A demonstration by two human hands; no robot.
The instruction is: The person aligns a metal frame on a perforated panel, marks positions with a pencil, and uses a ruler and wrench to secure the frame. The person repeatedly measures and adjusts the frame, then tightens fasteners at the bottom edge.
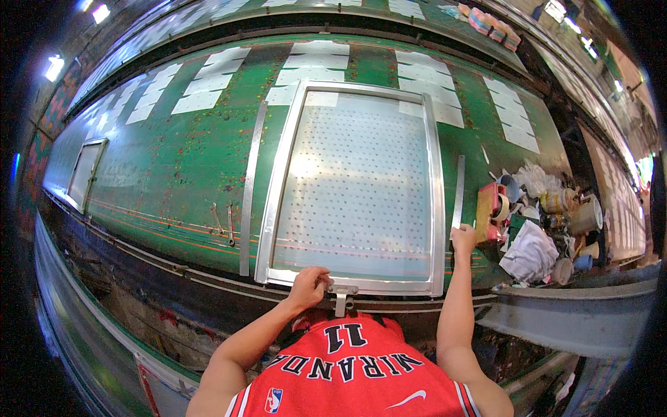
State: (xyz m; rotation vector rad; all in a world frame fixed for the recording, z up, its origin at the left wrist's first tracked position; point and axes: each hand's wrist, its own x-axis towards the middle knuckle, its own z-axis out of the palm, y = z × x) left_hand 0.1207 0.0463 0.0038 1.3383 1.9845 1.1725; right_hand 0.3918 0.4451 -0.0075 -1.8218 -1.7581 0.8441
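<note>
A large silver screen-printing frame (436, 208) lies on the green table, its pale mesh (354, 181) dotted with rows of small dark marks. My left hand (309, 286) is at the frame's lower rail, fingers curled; what they hold, if anything, is hidden. Just right of it, a metal bracket (342, 299) sits at the table's front edge. My right hand (463, 238) grips the near end of a flat metal strip (459, 187), to the right of the frame and apart from it. Another long metal strip (253, 187) lies along the left side.
Two wrenches (231, 224) lie on the green table (187, 153). White sheets (316, 59) line its far side. A smaller frame (85, 177) rests at the far left. On the right are a red-and-yellow container (490, 212), white cloth (531, 254), tubs and tape rolls.
</note>
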